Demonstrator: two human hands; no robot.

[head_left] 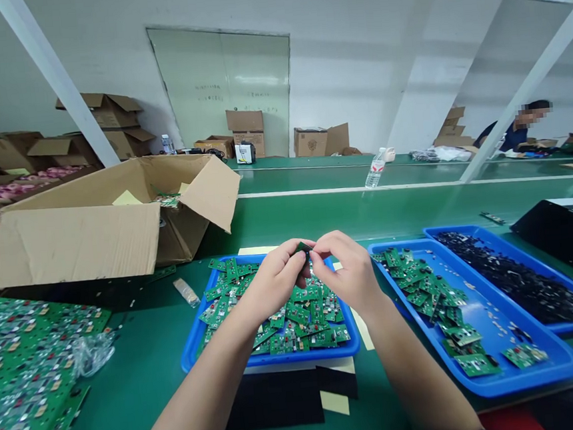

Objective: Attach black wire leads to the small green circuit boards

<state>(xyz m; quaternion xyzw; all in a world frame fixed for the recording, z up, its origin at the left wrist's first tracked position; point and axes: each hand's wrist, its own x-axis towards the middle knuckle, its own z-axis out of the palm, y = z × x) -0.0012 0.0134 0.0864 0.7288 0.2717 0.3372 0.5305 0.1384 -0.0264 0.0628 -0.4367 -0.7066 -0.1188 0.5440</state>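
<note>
Both hands meet above a blue tray (272, 359) heaped with small green circuit boards (296, 321). My left hand (284, 269) is closed on a small circuit board (303, 247), holding it by its lower part. The fingers of my right hand (343, 263) are pinched at the board's right edge. Whether a separate small part sits between those fingertips is hidden. To the right, a second blue tray (474, 292) has a row of similar boards (423, 290) along its left side and small pale bits on its floor.
A third blue tray (433, 231) holds many black parts (517, 275). Large green board panels (24, 372) and a clear plastic bag (93, 354) lie at left. Behind them stands an open cardboard box (78, 236). A water bottle (375, 168) leans farther back. A person (514, 129) is at far right.
</note>
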